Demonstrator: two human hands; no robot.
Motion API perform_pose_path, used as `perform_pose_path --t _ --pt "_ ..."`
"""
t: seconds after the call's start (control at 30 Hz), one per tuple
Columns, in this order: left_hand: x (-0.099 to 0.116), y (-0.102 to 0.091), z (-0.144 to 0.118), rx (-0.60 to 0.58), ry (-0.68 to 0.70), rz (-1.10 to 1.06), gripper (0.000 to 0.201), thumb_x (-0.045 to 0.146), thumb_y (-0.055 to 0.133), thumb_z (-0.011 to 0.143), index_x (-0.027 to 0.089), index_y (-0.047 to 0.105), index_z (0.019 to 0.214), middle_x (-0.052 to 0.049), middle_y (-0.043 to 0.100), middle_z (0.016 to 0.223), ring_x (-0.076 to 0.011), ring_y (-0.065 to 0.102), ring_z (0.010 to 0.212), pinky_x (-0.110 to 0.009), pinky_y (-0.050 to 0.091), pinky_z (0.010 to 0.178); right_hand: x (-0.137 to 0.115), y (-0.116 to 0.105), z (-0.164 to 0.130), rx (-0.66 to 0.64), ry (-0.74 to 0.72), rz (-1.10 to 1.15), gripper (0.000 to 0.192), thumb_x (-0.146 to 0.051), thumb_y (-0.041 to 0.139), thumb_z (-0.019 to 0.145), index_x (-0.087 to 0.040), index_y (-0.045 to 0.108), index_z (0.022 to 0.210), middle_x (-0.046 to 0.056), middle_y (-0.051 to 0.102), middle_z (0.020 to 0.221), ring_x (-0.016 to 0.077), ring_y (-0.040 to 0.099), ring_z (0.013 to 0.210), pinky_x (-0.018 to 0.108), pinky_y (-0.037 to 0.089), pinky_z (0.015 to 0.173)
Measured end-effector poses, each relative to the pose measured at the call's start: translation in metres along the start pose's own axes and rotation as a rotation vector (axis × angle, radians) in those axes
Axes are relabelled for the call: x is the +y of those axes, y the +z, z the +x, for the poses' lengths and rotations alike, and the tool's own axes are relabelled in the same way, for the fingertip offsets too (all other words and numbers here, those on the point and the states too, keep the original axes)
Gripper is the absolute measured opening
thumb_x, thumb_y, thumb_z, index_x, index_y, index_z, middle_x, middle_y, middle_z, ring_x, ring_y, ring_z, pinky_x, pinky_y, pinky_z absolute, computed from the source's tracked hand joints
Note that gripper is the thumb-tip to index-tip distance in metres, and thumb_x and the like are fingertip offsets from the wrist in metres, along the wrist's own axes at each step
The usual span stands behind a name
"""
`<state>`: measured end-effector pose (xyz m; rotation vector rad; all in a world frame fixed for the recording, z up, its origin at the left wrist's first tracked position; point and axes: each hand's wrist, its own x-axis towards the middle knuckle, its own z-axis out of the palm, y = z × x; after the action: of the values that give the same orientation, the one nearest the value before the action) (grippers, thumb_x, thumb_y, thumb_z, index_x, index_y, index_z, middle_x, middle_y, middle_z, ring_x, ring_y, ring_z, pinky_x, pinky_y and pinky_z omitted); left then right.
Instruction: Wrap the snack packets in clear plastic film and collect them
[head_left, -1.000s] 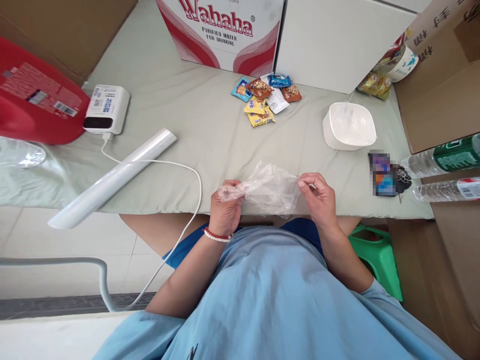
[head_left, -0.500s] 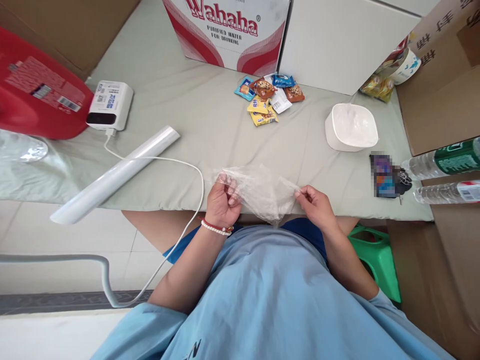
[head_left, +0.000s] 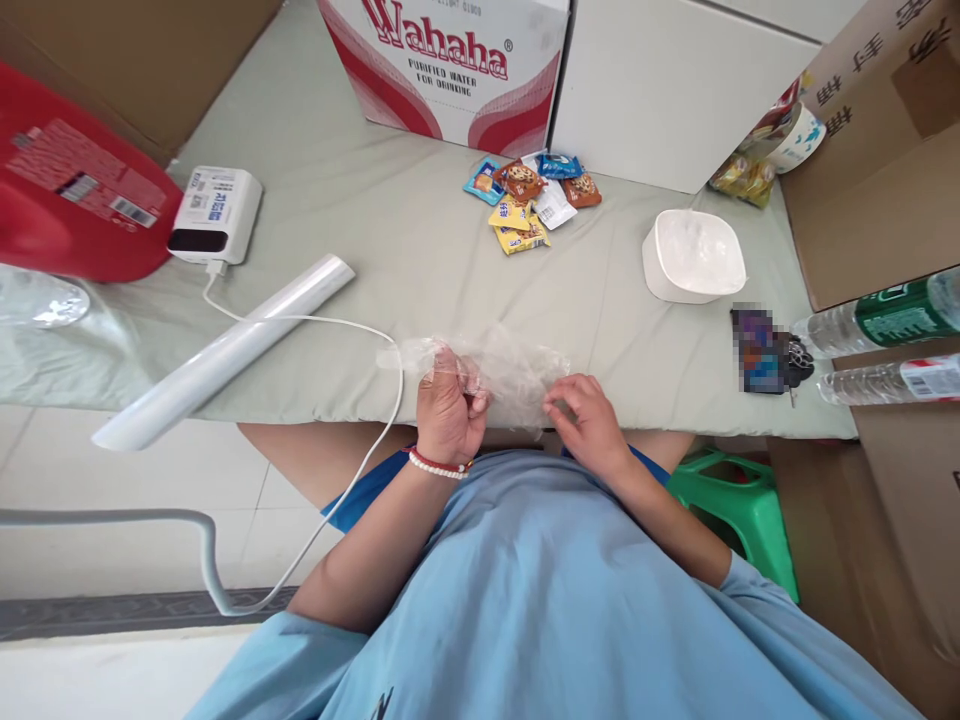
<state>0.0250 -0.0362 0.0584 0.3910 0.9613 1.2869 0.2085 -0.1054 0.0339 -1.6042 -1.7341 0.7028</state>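
Surface: grey-green cloth-covered table (head_left: pixel 420 250), pale floor tiles below its near edge. Wahaha box (head_left: pixel 450 60) at 12 o'clock, snack packets (head_left: pixel 529 195) just in front of it. White bowl (head_left: pixel 694 255) at 2 o'clock, two water bottles (head_left: pixel 889 340) at 3. Power bank (head_left: pixel 214 215) at 10, its cable (head_left: pixel 330 325) looping toward you across a roll of film (head_left: pixel 225 355). Green stool (head_left: pixel 739 500) at 4, below the table.

Your left hand (head_left: pixel 450 410) is curled around one end of the clear plastic bag (head_left: pixel 502 365), fingers closed on it. Your right hand (head_left: pixel 589 420) pinches the bag's other side with narrow fingers. Bag sits at the table's near edge, dead centre.

Versus half a second back: right hand has moved in toward the left, so the bag is bunched and less spread.
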Motion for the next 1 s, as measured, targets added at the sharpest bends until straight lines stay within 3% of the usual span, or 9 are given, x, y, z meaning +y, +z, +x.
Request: perform_pose_path --t 0.13,0.23,0.33,0.43,0.57,0.67,0.77,0.9,1.0 --pt "0.010 -0.017 0.004 -0.059 0.073 0.226 0.054 0.043 0.089 0.071 0.019 0.043 0.055 0.008 0.041 0.049 -0.0041 0.038 0.042 -0.019 0.027 0.040 0.003 -0.022 0.010 0.179 0.091 0.326 0.007 -0.031 0.064 0.092 -0.025 0.065 0.090 0.006 0.064 0.104 0.0208 0.061 0.097 0.037 0.055 0.085" --pt "0.015 -0.031 0.012 -0.113 0.198 0.470 0.040 0.027 0.088 0.067 0.018 0.051 0.057 0.005 0.052 0.059 -0.0069 0.051 0.056 -0.020 0.039 0.052 -0.002 -0.044 0.018 0.268 0.229 0.683 0.012 -0.032 0.069 0.086 -0.024 0.060 0.084 0.003 0.064 0.108 0.0164 0.064 0.090 0.032 0.058 0.080" --pt "0.020 -0.034 0.017 -0.107 0.228 0.463 0.038 0.020 0.089 0.060 0.019 0.052 0.067 0.003 0.061 0.077 -0.0126 0.066 0.077 -0.022 0.050 0.068 -0.009 -0.064 0.025 0.211 0.366 0.991 0.016 -0.031 0.072 0.080 -0.023 0.058 0.081 0.000 0.067 0.093 0.0098 0.059 0.063 0.021 0.052 0.053" --pt "0.027 -0.027 0.019 -0.103 0.126 0.341 0.041 0.025 0.088 0.063 0.022 0.050 0.078 0.004 0.062 0.079 -0.0147 0.069 0.075 -0.025 0.053 0.065 -0.011 -0.081 0.030 0.065 0.440 1.127 0.019 -0.030 0.075 0.075 -0.022 0.059 0.081 -0.002 0.066 0.075 0.0051 0.043 0.044 0.016 0.034 0.036" --pt "0.038 -0.020 0.028 -0.065 0.127 0.384 0.035 0.027 0.085 0.070 0.023 0.051 0.081 0.007 0.057 0.064 -0.0095 0.053 0.050 -0.021 0.046 0.048 0.000 -0.100 0.042 -0.037 0.450 1.047 0.025 -0.033 0.079 0.071 -0.021 0.059 0.080 -0.002 0.066 0.071 0.0046 0.040 0.040 0.017 0.029 0.034" --pt "0.043 -0.019 0.044 -0.060 0.168 0.489 0.025 0.027 0.081 0.076 0.022 0.056 0.077 0.008 0.052 0.055 -0.0087 0.048 0.045 -0.019 0.041 0.044 0.019 -0.107 0.057 -0.008 0.433 0.852 0.029 -0.037 0.082 0.070 -0.022 0.060 0.080 0.000 0.068 0.075 0.0078 0.048 0.048 0.019 0.037 0.039" --pt "0.042 -0.021 0.061 -0.088 0.104 0.592 0.019 0.022 0.080 0.074 0.018 0.061 0.069 0.003 0.058 0.055 -0.0086 0.050 0.046 -0.017 0.038 0.044 0.040 -0.106 0.071 0.080 0.420 0.604 0.034 -0.045 0.084 0.072 -0.023 0.061 0.084 0.001 0.070 0.081 0.0114 0.057 0.060 0.023 0.049 0.051" --pt "0.032 -0.024 0.067 -0.121 0.059 0.638 0.013 0.014 0.077 0.067 0.017 0.065 0.068 0.002 0.063 0.057 -0.0104 0.055 0.051 -0.017 0.042 0.048 0.055 -0.093 0.073 0.145 0.476 0.485 0.049 -0.066 0.066 0.087 -0.027 0.059 0.116 0.006 0.073 0.098 0.0190 0.070 0.084 0.030 0.060 0.065" --pt "0.023 -0.023 0.065 -0.139 0.055 0.606 0.011 0.015 0.074 0.069 0.017 0.064 0.067 0.001 0.061 0.055 -0.0102 0.054 0.050 -0.018 0.042 0.050 0.057 -0.079 0.064 0.072 0.490 0.435 0.079 -0.060 0.078 0.079 -0.027 0.047 0.143 0.010 0.072 0.111 0.0223 0.072 0.087 0.035 0.062 0.067"
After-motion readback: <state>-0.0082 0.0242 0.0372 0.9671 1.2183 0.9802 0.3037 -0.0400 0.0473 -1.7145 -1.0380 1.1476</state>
